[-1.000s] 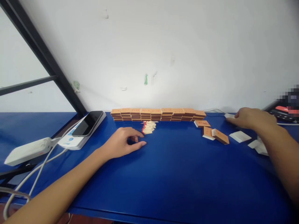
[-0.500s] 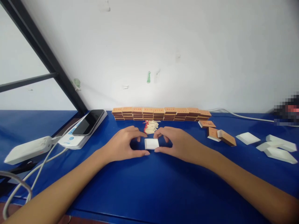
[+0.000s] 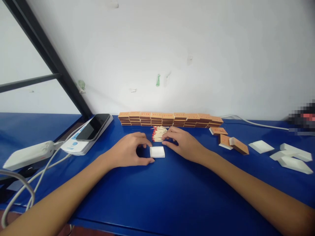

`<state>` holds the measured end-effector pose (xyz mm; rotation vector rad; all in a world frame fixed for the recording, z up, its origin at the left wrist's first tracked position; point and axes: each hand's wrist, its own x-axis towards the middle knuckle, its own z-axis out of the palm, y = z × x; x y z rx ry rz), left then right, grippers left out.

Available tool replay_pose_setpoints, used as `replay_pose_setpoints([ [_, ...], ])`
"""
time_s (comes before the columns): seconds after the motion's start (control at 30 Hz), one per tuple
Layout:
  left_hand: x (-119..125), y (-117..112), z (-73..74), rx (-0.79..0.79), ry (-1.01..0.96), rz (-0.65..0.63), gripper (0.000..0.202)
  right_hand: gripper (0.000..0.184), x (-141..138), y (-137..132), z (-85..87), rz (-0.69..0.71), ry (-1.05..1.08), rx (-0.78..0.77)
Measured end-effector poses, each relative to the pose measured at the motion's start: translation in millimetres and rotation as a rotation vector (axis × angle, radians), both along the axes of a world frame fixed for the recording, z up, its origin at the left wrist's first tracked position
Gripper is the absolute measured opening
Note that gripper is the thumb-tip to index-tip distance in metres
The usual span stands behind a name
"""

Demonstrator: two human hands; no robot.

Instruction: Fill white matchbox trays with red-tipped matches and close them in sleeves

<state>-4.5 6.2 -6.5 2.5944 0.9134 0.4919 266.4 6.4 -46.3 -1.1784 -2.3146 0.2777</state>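
Observation:
A small white matchbox tray (image 3: 157, 151) lies on the blue table (image 3: 172, 190) in front of me. My left hand (image 3: 129, 151) curls round its left end, thumb and forefinger touching the tray. Just behind it is a loose pile of red-tipped matches (image 3: 158, 132). My right hand (image 3: 183, 143) reaches in from the right, and its thumb and fingers close in a pinch on the pile's near right end. A long low row of stacked orange matchboxes (image 3: 169, 119) runs along the wall behind the pile.
Loose orange matchbox sleeves (image 3: 230, 141) and several white trays (image 3: 286, 155) lie at the right. At the left, a phone (image 3: 93, 127) rests on a white device, beside a white adapter (image 3: 27, 154) and cables. A black frame post (image 3: 52, 60) slants up at the left.
My right hand came back from the far right with a white tray and set it down in front of me. It has since let go and moved up to the matches. My left hand now holds the tray.

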Motion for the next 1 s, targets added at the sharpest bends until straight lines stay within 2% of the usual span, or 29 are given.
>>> replay_pose_setpoints([
  [0.13, -1.0, 1.4, -0.8, 0.001, 0.005, 0.005, 0.039, 0.004, -2.5, -1.0, 0.8, -0.012, 0.038, -0.043],
  [0.23, -0.4, 2.1, -2.8, 0.002, 0.001, -0.002, 0.037, 0.006, -5.0, -1.5, 0.5, -0.018, 0.039, -0.053],
  [0.57, -0.6, 2.2, -2.5, 0.022, 0.001, -0.015, 0.032, 0.010, 5.5, -7.6, 7.8, -0.049, -0.093, -0.021],
  [0.8, 0.2, 0.5, -1.7, 0.013, 0.002, -0.021, 0.032, 0.008, 1.6, -12.2, 8.4, 0.053, -0.034, -0.095],
  [1.0, -0.5, -0.6, -1.4, 0.022, 0.009, -0.020, 0.031, 0.010, 0.5, -13.2, 11.0, -0.026, -0.058, -0.103],
])
